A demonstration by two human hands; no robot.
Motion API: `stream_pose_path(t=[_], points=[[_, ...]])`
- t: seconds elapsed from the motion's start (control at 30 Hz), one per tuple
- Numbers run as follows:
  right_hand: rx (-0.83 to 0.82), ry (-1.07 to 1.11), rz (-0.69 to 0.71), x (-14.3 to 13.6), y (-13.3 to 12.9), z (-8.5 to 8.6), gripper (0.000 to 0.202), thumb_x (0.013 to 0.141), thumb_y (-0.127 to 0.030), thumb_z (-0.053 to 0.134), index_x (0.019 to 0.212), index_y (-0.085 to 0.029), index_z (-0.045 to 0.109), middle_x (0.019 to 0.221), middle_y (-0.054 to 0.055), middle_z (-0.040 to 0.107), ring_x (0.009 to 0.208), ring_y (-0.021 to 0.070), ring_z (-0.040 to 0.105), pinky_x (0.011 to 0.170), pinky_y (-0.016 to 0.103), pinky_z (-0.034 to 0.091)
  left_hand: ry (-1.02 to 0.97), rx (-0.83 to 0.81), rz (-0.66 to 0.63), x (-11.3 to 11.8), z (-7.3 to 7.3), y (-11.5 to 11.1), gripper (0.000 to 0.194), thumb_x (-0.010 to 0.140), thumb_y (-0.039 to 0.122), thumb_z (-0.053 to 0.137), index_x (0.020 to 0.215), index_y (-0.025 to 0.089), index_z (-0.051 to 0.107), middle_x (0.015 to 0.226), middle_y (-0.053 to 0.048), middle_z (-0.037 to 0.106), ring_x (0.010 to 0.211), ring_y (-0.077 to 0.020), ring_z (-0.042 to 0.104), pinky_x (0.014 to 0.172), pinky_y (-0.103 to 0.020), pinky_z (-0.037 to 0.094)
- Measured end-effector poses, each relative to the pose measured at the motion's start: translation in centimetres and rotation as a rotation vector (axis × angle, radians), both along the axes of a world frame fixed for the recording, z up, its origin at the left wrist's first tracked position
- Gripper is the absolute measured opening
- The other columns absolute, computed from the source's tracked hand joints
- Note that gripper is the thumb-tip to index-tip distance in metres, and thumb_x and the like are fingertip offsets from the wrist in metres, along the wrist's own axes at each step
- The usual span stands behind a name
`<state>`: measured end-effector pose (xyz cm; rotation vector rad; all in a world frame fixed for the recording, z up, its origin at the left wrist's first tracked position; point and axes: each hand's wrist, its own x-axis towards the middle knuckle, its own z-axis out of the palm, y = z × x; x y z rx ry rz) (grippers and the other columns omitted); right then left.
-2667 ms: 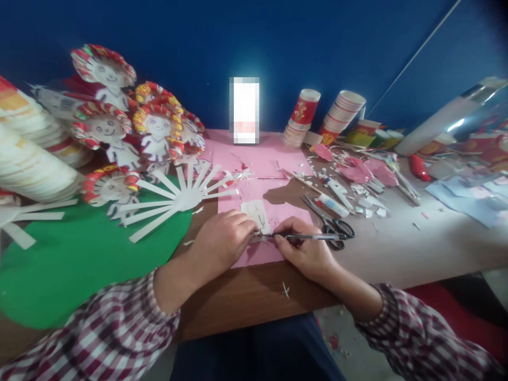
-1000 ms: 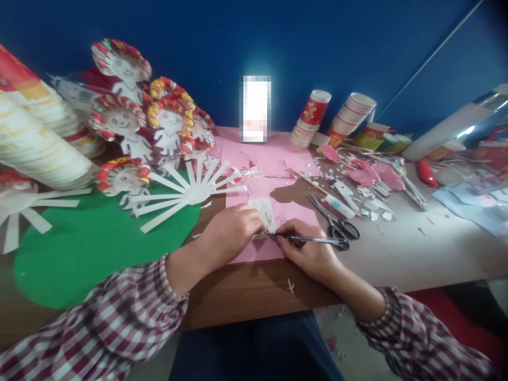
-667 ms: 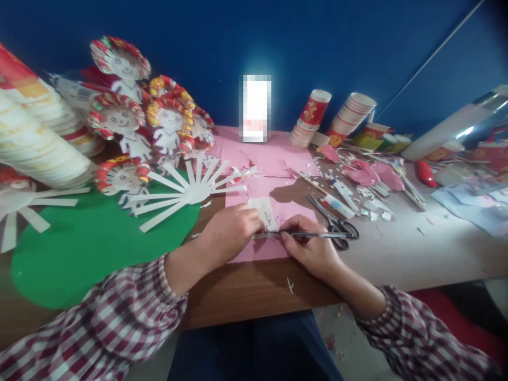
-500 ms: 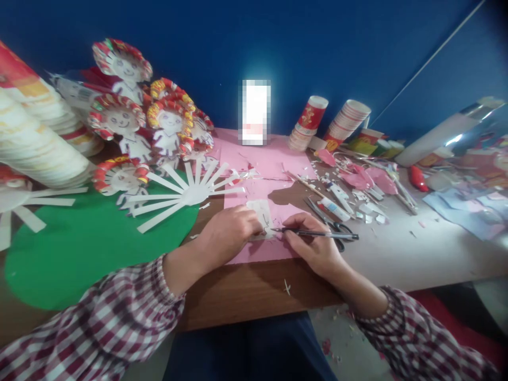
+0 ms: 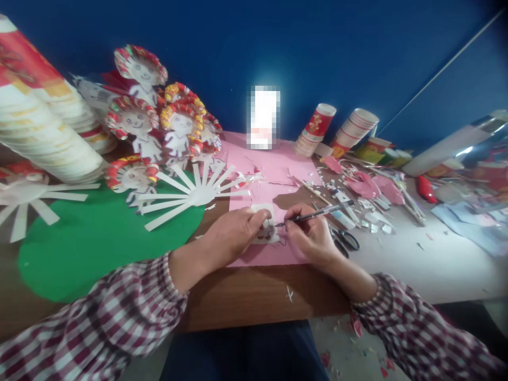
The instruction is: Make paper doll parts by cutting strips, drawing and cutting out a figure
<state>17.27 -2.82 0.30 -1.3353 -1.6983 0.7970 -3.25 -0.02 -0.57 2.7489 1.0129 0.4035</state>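
Note:
A small white paper piece (image 5: 262,210) with dark drawn lines lies on a pink sheet (image 5: 254,257) in front of me. My left hand (image 5: 230,235) is closed at its left side, thumb and curled fingers pressing it down. In my right hand (image 5: 315,237) a dark pen (image 5: 323,209) is pinched, its tip low by the paper's right edge; whether it touches is unclear. Black-handled scissors (image 5: 349,239) rest just right of that hand. Left of the pink sheet, a white paper cutout with spread strips (image 5: 203,195) overlaps a green sheet (image 5: 107,248).
Paper dolls with red and yellow rims (image 5: 180,124) stand back left, beside large stacked paper cups (image 5: 51,127). More cups (image 5: 315,129) stand at the back right. Pink scraps, glue tubes and paper bits (image 5: 375,222) litter the right side. A bright blurred-out rectangle (image 5: 264,116) stands behind.
The pen in my right hand has tilted, its back end now higher. My left thumb has shifted over the white paper. The view has moved slightly, so everything sits a little further right.

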Motion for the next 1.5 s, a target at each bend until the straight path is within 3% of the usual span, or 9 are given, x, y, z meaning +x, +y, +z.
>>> stream_pose_path(t=[0.23, 0.43, 0.9, 1.5], points=[[0.038, -0.145, 0.083, -0.45, 0.01, -0.57, 0.009, 0.076, -0.017, 0.056, 0.084, -0.02, 0.059, 0.071, 0.0, 0.062, 0.067, 0.0155, 0.059, 0.064, 0.026, 0.049, -0.026, -0.027, 0.017, 0.16, -0.05, 0.23, 0.019, 0.092, 0.016, 0.041, 0.11, 0.016, 0.047, 0.086, -0.006, 0.063, 0.076, -0.019, 0.06, 0.066, -0.03, 0.046], [0.072, -0.191, 0.126, -0.75, 0.06, -0.44, 0.007, 0.08, -0.017, 0.056, 0.085, -0.021, 0.06, 0.074, 0.002, 0.065, 0.069, 0.0167, 0.062, 0.064, 0.027, 0.05, -0.027, -0.009, 0.019, 0.13, -0.29, 0.18, 0.02, 0.091, 0.015, 0.041, 0.111, 0.016, 0.047, 0.084, -0.005, 0.063, 0.076, -0.0191, 0.061, 0.065, -0.03, 0.046], [0.065, -0.205, 0.109, -0.66, 0.14, -1.02, 0.01, 0.081, -0.014, 0.058, 0.087, -0.021, 0.062, 0.078, 0.001, 0.067, 0.074, 0.0167, 0.064, 0.069, 0.027, 0.051, -0.007, -0.068, 0.052, 0.26, -0.21, 0.13, 0.032, 0.09, 0.013, 0.043, 0.122, 0.017, 0.045, 0.095, -0.008, 0.066, 0.085, -0.0216, 0.063, 0.073, -0.033, 0.049], [0.069, -0.216, 0.106, -0.82, 0.2, -0.92, 0.009, 0.08, -0.015, 0.058, 0.087, -0.019, 0.062, 0.075, 0.0, 0.067, 0.069, 0.0145, 0.064, 0.066, 0.025, 0.05, -0.029, -0.022, 0.022, 0.26, -0.01, 0.11, 0.025, 0.091, 0.015, 0.046, 0.116, 0.018, 0.046, 0.089, -0.006, 0.066, 0.079, -0.0197, 0.063, 0.068, -0.03, 0.047]])
